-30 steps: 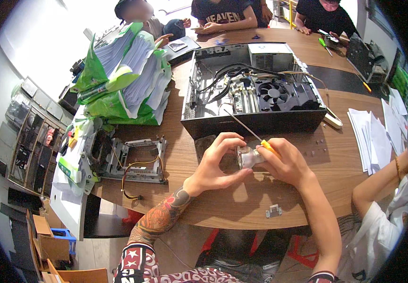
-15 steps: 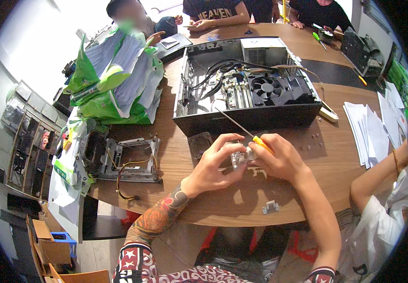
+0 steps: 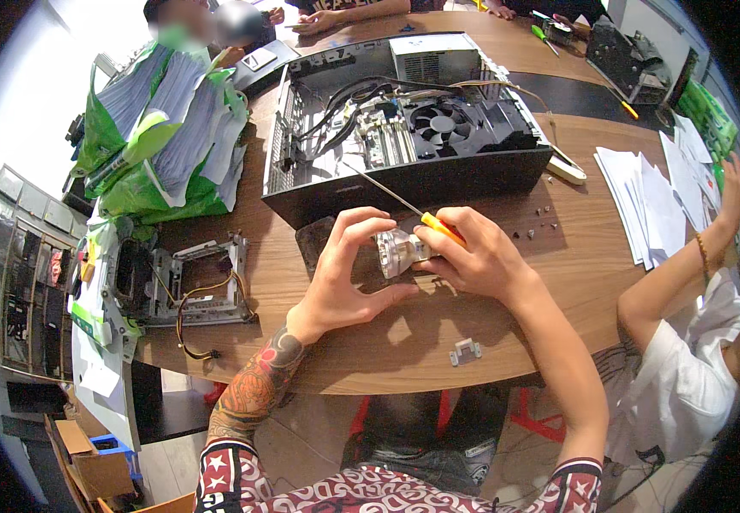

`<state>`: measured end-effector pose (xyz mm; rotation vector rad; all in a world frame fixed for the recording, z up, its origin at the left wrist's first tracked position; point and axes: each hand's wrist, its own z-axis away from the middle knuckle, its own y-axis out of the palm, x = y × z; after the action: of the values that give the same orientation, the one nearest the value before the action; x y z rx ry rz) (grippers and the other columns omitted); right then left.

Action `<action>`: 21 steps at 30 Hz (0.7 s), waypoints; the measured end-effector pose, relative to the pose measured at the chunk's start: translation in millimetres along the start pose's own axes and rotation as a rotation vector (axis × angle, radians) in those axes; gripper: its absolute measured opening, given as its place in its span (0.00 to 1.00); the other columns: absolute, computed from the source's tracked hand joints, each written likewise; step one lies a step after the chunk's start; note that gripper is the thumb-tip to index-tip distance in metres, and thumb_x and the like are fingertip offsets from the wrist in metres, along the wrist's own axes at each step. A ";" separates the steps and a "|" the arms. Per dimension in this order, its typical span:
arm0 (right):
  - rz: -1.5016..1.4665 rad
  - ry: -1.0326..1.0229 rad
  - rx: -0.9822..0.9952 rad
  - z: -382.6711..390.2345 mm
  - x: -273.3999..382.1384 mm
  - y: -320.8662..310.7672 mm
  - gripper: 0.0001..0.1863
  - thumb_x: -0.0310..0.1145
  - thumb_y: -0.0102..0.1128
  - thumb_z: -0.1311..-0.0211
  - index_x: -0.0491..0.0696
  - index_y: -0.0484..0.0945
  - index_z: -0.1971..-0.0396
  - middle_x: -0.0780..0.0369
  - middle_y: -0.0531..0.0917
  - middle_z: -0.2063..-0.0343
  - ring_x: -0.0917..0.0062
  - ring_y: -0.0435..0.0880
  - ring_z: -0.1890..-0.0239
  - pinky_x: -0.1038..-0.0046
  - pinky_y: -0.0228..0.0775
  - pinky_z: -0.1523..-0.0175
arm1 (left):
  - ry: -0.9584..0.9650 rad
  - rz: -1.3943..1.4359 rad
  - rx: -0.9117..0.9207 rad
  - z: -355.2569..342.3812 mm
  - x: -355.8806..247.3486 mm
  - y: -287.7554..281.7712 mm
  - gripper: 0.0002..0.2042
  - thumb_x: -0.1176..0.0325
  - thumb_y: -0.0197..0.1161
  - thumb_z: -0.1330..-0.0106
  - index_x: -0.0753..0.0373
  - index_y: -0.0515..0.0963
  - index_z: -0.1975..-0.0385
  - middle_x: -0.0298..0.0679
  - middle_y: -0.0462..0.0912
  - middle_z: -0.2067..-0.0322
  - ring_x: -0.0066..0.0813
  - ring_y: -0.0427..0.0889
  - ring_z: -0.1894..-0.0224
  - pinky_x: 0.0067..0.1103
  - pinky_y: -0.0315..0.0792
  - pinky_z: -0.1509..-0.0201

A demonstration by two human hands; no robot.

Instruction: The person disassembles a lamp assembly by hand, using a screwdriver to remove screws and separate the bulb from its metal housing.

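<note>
Head view: the right hand [image 3: 485,256] grips a yellow-handled steel screwdriver [image 3: 443,228] and pinches the narrow end of a cup-shaped, clear-and-silver part [image 3: 396,255], held above the tabletop [image 3: 524,321] between the near edge and an open black metal computer case [image 3: 430,178]. The left hand [image 3: 331,282] curves around the part's wide end, thumb and fingers spread; whether its fingertips touch is unclear. A small silvery bracket [image 3: 466,351] lies by the near edge, a grey metal frame [image 3: 203,313] toward the near-left corner, loose white paper sheets [image 3: 644,205] toward the right edge.
</note>
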<state>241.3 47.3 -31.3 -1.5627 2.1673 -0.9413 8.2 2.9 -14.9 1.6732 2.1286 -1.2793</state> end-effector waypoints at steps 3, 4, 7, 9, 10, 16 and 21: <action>0.009 -0.003 0.003 0.6 0.6 -1.0 0.23 0.37 0.71 0.47 0.47 0.77 0.52 0.57 0.75 0.59 0.63 0.80 0.60 0.66 0.79 0.55 | -0.007 0.028 -0.021 3.6 2.8 3.1 0.40 0.68 0.84 0.57 0.60 0.69 0.42 0.48 0.70 0.46 0.43 0.75 0.45 0.31 0.75 0.44; 0.013 -0.008 0.003 0.9 0.4 -0.7 0.23 0.37 0.71 0.47 0.47 0.77 0.52 0.57 0.75 0.59 0.63 0.80 0.60 0.66 0.79 0.55 | -0.022 0.044 -0.027 4.5 3.1 3.4 0.40 0.68 0.84 0.58 0.61 0.69 0.42 0.48 0.70 0.46 0.43 0.75 0.45 0.31 0.75 0.45; 0.017 -0.019 0.000 1.0 0.8 -0.6 0.24 0.38 0.72 0.48 0.47 0.77 0.51 0.57 0.75 0.59 0.63 0.80 0.60 0.66 0.79 0.55 | -0.037 0.057 -0.029 5.2 2.9 3.0 0.40 0.68 0.84 0.57 0.61 0.68 0.42 0.48 0.70 0.45 0.41 0.75 0.45 0.30 0.76 0.45; 0.017 -0.025 -0.003 0.8 1.0 -0.8 0.24 0.38 0.72 0.48 0.47 0.77 0.51 0.57 0.75 0.59 0.63 0.80 0.60 0.66 0.79 0.55 | -0.039 0.070 -0.031 4.6 1.4 2.6 0.40 0.69 0.83 0.57 0.61 0.68 0.42 0.48 0.70 0.46 0.41 0.75 0.45 0.29 0.76 0.46; 0.016 -0.024 -0.002 0.7 1.0 -0.8 0.24 0.38 0.72 0.48 0.47 0.77 0.51 0.57 0.75 0.59 0.63 0.80 0.60 0.66 0.79 0.55 | -0.042 0.082 -0.032 4.4 0.7 2.4 0.39 0.69 0.83 0.57 0.62 0.68 0.42 0.48 0.70 0.46 0.40 0.75 0.45 0.29 0.77 0.46; 0.022 -0.022 -0.011 -1.0 1.5 -1.7 0.25 0.37 0.73 0.50 0.47 0.77 0.52 0.57 0.75 0.60 0.64 0.80 0.60 0.66 0.79 0.55 | -0.055 0.115 -0.015 3.2 -1.1 0.3 0.38 0.72 0.81 0.55 0.62 0.68 0.42 0.47 0.69 0.46 0.38 0.75 0.45 0.28 0.77 0.47; 0.049 -0.037 -0.022 -2.4 0.9 -2.7 0.25 0.37 0.73 0.51 0.47 0.77 0.52 0.57 0.75 0.60 0.64 0.80 0.61 0.66 0.78 0.55 | -0.045 0.070 -0.031 3.8 -1.9 1.2 0.38 0.73 0.80 0.56 0.62 0.68 0.42 0.48 0.69 0.46 0.38 0.76 0.46 0.28 0.76 0.48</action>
<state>241.6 46.7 -27.6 -1.5184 2.1870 -0.8689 8.5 -1.0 -16.8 1.6745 2.0348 -1.2465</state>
